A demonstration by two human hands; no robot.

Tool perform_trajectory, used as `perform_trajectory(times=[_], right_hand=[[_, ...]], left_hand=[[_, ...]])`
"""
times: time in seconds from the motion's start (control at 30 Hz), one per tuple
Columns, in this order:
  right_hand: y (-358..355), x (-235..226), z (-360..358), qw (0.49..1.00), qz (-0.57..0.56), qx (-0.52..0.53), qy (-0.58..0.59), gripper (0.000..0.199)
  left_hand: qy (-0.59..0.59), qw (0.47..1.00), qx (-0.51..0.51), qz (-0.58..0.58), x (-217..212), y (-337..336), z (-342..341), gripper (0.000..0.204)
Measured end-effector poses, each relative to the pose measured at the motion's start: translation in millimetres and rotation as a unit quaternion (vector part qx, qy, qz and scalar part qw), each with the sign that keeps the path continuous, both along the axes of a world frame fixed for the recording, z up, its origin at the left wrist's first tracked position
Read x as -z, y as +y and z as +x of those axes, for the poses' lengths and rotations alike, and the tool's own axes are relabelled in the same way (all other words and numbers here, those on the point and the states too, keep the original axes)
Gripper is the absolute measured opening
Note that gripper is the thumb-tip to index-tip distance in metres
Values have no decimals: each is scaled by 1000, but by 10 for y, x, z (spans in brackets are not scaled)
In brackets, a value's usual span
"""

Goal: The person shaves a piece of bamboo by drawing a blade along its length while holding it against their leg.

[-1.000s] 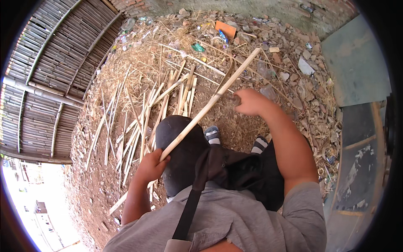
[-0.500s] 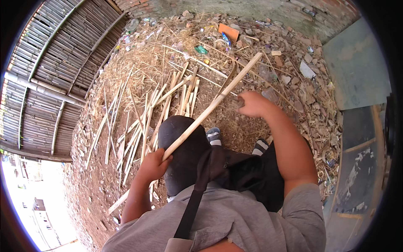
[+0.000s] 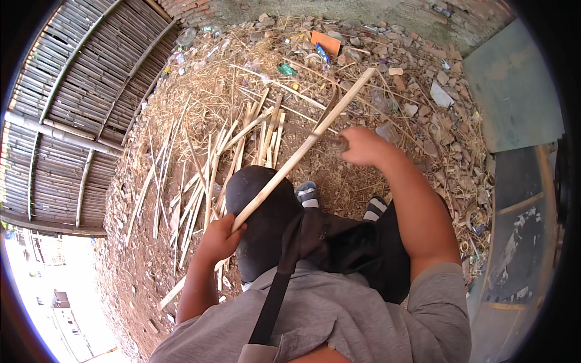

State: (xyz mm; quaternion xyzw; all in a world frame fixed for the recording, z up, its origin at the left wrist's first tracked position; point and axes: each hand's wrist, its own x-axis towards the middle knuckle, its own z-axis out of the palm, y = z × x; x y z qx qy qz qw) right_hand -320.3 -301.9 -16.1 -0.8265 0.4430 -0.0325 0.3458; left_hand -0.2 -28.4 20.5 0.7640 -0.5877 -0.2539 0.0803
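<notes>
A long, pale bamboo strip [image 3: 302, 151] runs on a diagonal from my lower left to the upper right, its far end reaching over the straw-littered ground [image 3: 363, 181]. It is straight, narrow and light tan, with a flat face turned upward. Its lower part crosses over my dark-trousered left knee [image 3: 260, 206].

My left hand [image 3: 221, 239] grips the strip near its lower end, fingers [image 3: 233, 221] clenched around it; a short length sticks out beyond the hand toward the ground at lower left.

My right hand [image 3: 363, 147] sits just beside the strip's upper half, fingers curled shut around a thin curved blade [image 3: 330, 109] whose tip rises along the strip. Whether the blade's edge touches the strip I cannot tell.

Beyond the knee, a loose heap of split bamboo slats [image 3: 206, 169] lies fanned over the dirt. Two shoes [image 3: 307, 193] show between my legs. A black strap [image 3: 278, 290] crosses my grey shirt. Rubble and an orange scrap [image 3: 327, 43] lie farther off, with a bamboo fence [image 3: 72, 109] at left and a grey panel [image 3: 514, 91] at right.
</notes>
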Motion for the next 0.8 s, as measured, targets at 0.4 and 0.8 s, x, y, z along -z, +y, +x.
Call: perform_trajectory(times=[0.4, 0.8], right_hand=[[-235, -78, -331, 995, 2, 104, -1, 35], [-356, 205, -394, 982, -41, 146, -112, 36]], left_hand=[[-12, 1000, -16, 2, 6, 6, -32, 30], [98, 995, -29, 12, 64, -26, 109, 30]])
